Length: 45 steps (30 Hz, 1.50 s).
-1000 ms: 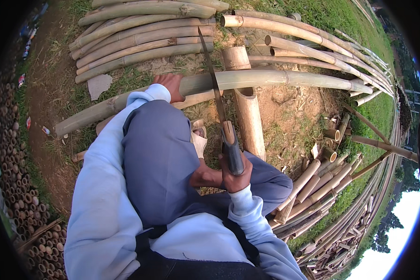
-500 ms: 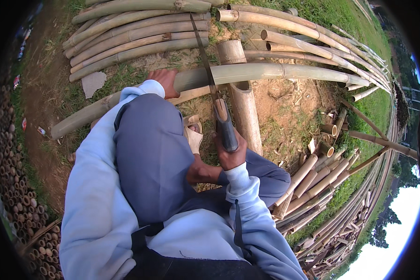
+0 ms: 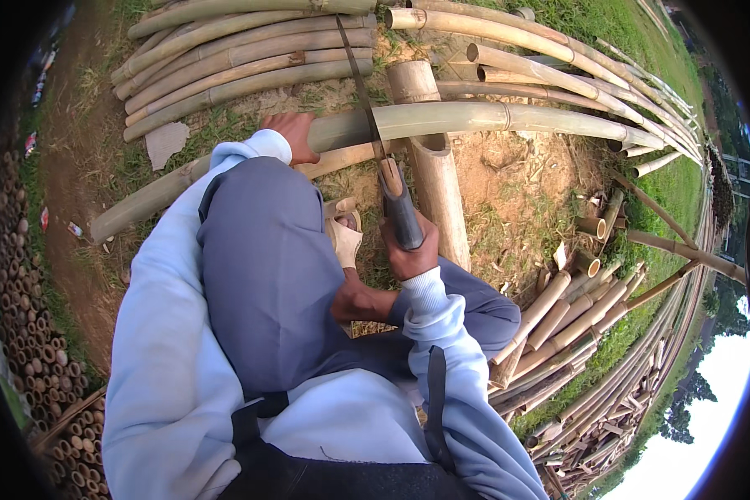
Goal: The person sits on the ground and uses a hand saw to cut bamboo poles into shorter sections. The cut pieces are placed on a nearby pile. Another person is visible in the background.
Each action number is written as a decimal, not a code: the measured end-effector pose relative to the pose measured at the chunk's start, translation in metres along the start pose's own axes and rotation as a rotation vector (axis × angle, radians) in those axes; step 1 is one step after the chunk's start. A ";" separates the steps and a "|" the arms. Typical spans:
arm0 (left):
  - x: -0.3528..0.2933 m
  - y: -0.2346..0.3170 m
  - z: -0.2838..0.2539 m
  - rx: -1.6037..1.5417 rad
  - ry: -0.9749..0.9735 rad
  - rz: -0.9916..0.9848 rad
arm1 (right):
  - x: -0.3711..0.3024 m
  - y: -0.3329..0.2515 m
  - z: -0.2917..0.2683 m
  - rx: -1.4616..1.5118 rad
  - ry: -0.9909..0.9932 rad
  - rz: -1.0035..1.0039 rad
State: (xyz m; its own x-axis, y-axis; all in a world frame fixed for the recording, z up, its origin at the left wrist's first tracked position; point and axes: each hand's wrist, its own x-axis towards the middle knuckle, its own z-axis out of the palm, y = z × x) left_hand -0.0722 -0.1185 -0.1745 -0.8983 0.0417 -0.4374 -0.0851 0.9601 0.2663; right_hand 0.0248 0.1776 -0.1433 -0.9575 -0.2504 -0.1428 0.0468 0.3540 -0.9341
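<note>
A long pale-green bamboo pole [image 3: 458, 120] lies crosswise in front of me. My left hand [image 3: 292, 136] grips it left of the saw, fingers wrapped over its top. In my right hand [image 3: 414, 250] is the dark handle of a handsaw [image 3: 363, 93], closed in my fingers. Its long narrow blade points away from me and crosses the pole just right of my left hand. Whether the teeth sit in a cut cannot be made out. Under the pole, right of the blade, a thick bamboo section [image 3: 435, 179] with an open notch props it up.
Cut bamboo poles [image 3: 250, 54] lie stacked at far left, with more long poles [image 3: 550, 54] at far right. Short bamboo pieces [image 3: 558, 312] are piled right of my knee. Many bamboo rings [image 3: 46, 367] cover the lower left. My bent leg [image 3: 262, 267] sits beneath my left arm.
My right hand has pushed the saw a little forward, away from me, across the pole. My left hand keeps its grip at the same place on the pole.
</note>
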 end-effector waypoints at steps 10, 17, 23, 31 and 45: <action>-0.015 -0.004 0.011 -0.001 0.000 -0.051 | -0.181 -0.076 -0.075 -0.225 -0.032 0.162; -0.004 -0.002 -0.002 -0.019 -0.005 -0.010 | -0.010 0.003 0.000 -0.008 0.037 0.002; -0.012 -0.013 0.003 -0.019 -0.005 -0.034 | -0.133 -0.062 -0.042 -0.042 0.057 0.133; -0.005 -0.012 0.018 -0.044 0.016 0.005 | -0.056 -0.015 -0.030 -0.085 -0.022 0.000; 0.000 -0.012 0.006 -0.086 -0.085 -0.006 | -0.136 -0.055 -0.057 -0.177 0.015 0.097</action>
State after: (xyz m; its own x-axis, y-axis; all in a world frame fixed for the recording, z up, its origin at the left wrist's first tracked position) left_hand -0.0689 -0.1285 -0.1827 -0.8581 0.0628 -0.5096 -0.1302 0.9335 0.3342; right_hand 0.1361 0.2440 -0.0539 -0.9552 -0.1943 -0.2231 0.0894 0.5293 -0.8437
